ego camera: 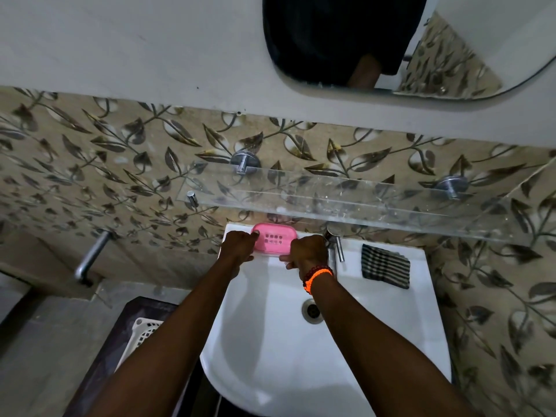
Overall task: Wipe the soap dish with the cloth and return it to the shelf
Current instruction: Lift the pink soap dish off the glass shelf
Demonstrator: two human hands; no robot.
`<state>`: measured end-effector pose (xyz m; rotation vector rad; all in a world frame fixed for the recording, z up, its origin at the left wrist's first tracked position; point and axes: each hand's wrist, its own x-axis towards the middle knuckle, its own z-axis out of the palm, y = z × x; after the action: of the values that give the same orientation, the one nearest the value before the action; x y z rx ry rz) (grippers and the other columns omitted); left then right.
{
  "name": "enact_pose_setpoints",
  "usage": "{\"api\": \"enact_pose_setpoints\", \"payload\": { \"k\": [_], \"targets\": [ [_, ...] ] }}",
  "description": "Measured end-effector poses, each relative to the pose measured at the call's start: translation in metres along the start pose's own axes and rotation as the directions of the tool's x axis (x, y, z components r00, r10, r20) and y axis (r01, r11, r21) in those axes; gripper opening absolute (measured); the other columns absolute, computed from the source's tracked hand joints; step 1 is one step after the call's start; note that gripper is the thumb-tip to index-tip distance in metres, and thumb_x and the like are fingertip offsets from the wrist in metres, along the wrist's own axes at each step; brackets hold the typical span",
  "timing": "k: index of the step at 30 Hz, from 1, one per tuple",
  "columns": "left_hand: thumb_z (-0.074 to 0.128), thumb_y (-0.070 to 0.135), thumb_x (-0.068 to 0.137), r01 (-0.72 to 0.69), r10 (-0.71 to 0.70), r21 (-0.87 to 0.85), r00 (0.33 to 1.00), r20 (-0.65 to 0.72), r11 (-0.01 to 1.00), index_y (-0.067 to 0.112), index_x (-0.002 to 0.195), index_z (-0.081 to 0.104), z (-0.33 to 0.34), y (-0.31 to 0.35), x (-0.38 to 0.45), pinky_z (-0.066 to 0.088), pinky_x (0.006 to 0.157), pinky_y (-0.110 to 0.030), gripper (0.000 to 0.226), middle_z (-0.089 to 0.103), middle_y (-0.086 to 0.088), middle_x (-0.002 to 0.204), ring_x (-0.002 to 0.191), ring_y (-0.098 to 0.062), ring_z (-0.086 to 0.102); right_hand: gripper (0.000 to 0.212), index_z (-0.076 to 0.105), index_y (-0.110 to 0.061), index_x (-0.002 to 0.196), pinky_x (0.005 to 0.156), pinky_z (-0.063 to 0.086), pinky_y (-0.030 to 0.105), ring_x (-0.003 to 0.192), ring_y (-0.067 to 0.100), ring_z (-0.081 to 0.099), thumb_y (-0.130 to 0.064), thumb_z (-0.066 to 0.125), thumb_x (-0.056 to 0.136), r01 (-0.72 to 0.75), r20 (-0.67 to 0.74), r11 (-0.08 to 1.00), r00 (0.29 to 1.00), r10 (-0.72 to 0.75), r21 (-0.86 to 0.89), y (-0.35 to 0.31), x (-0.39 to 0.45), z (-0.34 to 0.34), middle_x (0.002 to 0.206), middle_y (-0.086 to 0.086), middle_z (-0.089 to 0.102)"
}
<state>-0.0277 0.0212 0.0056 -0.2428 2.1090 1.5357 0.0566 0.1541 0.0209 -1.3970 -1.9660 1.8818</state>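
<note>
Both hands gripping pink soap dish (274, 238)

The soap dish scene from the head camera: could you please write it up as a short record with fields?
soap dish: pink soap dish, slotted, at the back rim of the sink, below the shelf
left hand: left hand grips the dish's left end
right hand: right hand grips its right end; orange bracelet on the wrist
cloth: striped cloth lies on the sink's right rim, untouched
shelf: clear shelf on the tiled wall, nothing visible on it
tap: tap right of the dish
</note>
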Motion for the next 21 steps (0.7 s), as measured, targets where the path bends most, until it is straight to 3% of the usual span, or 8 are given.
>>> {"api": "enact_pose_setpoints", "payload": {
  "k": [3,5,7,10,13,18,21],
  "targets": [
    [0.062,0.031,0.105,0.007,-0.008,0.024,0.998,0.058,1.0,0.001,0.106,0.061,-0.0005,0.0014,-0.0041,0.059,0.084,-0.044,0.03,0.062,-0.019,0.111,0.097,-0.032,0.062,0.03,0.058,0.019,0.115,0.033,0.046,0.022,0.065,0.036,0.078,0.002,0.043,0.095,-0.013,0.012,1.0,1.0,0.013,0.024,-0.0031,-0.0073,0.0,0.102,0.031,0.074],
    [0.06,0.036,0.105,0.004,-0.009,0.067,0.998,0.066,0.998,-0.002,0.121,0.06,0.0012,0.0017,-0.0069,0.057,0.083,-0.042,0.042,0.059,-0.016,0.114,0.101,-0.03,0.059,0.03,0.058,0.019,0.116,0.033,0.046,0.022,0.068,0.039,0.078,0.003,0.044,0.095,-0.02,0.013,0.999,1.0,0.02,0.033,-0.0035,-0.0088,0.0003,0.106,0.03,0.073],
    [0.06,0.04,0.104,-0.012,0.007,0.107,0.999,0.042,0.994,-0.004,0.13,0.058,0.0038,0.0009,-0.0084,0.058,0.094,-0.045,0.051,0.06,-0.015,0.115,0.103,-0.03,0.06,0.029,0.056,0.019,0.117,0.033,0.046,0.023,0.064,0.037,0.077,0.003,0.045,0.095,-0.019,0.012,0.999,1.0,0.018,0.048,-0.004,-0.0087,0.0013,0.111,0.031,0.071],
    [0.059,0.041,0.104,-0.046,0.044,0.116,0.999,0.013,0.992,-0.004,0.133,0.057,0.0052,-0.0004,-0.0087,0.054,0.104,-0.054,0.053,0.063,-0.016,0.117,0.106,-0.034,0.062,0.034,0.051,0.019,0.125,0.033,0.047,0.022,0.052,0.027,0.074,-0.001,0.049,0.097,-0.017,0.036,0.994,0.999,0.013,0.105,-0.004,-0.0071,0.0036,0.113,0.034,0.069],
    [0.058,0.044,0.104,-0.026,0.023,0.122,0.999,0.023,0.992,-0.003,0.137,0.056,0.0031,0.001,-0.0081,0.052,0.107,-0.052,0.058,0.063,-0.022,0.131,0.116,-0.037,0.062,0.037,0.049,0.015,0.126,0.037,0.05,0.025,0.063,0.037,0.077,-0.011,0.056,0.1,-0.079,0.1,0.979,0.993,0.061,0.187,-0.0037,-0.0057,0.0041,0.113,0.035,0.068],
    [0.058,0.049,0.103,0.005,-0.008,0.038,0.998,0.069,0.999,0.001,0.143,0.05,0.002,0.0056,-0.0071,0.05,0.097,-0.044,0.064,0.058,-0.018,0.138,0.111,-0.033,0.057,0.035,0.055,0.001,0.122,0.039,0.047,0.025,0.067,0.039,0.078,-0.024,0.061,0.098,-0.152,0.201,0.964,0.974,0.108,0.217,-0.0026,-0.0082,0.0032,0.124,0.024,0.064],
    [0.058,0.053,0.101,0.023,-0.023,0.009,0.996,0.081,1.0,0.003,0.142,0.051,0.0042,0.0071,-0.0057,0.049,0.097,-0.044,0.065,0.056,-0.013,0.13,0.108,-0.031,0.055,0.042,0.058,-0.001,0.126,0.041,0.048,0.025,0.071,0.041,0.078,-0.029,0.064,0.095,-0.17,0.244,0.96,0.963,0.115,0.222,-0.0033,-0.0096,0.0023,0.128,0.022,0.064]
  ]
}}
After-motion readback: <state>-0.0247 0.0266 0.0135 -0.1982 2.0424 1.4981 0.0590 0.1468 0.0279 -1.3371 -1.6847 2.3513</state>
